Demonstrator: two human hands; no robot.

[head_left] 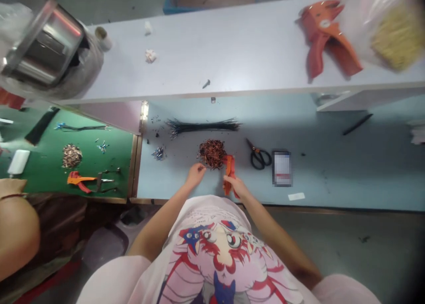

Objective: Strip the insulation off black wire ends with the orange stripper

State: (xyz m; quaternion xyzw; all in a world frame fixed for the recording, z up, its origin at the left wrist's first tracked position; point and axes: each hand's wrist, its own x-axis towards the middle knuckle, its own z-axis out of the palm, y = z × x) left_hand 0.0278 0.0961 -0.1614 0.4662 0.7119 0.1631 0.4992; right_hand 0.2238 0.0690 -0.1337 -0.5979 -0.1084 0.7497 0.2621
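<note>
My right hand (237,186) is wrapped round the handles of an orange and red wire stripper (229,171), whose head points away from me. The tool's jaws reach the right edge of a heap of short brown and copper-coloured scraps (212,152). Just below that heap's left side, my left hand (196,174) has thumb and fingers pinched together; anything between them is too small to make out. Behind the heap lies a bundle of dark wires (204,126) with frayed-looking ends. Several small blue and silver pieces (159,153) sit to the left.
Black-handled scissors (260,157) and a phone-like device (282,169) lie on the right. A white shelf (232,51) spans the back, bearing another wire stripper (327,38) and a screw (206,83). At left, a person's arm (20,228) is beside a green mat (99,162).
</note>
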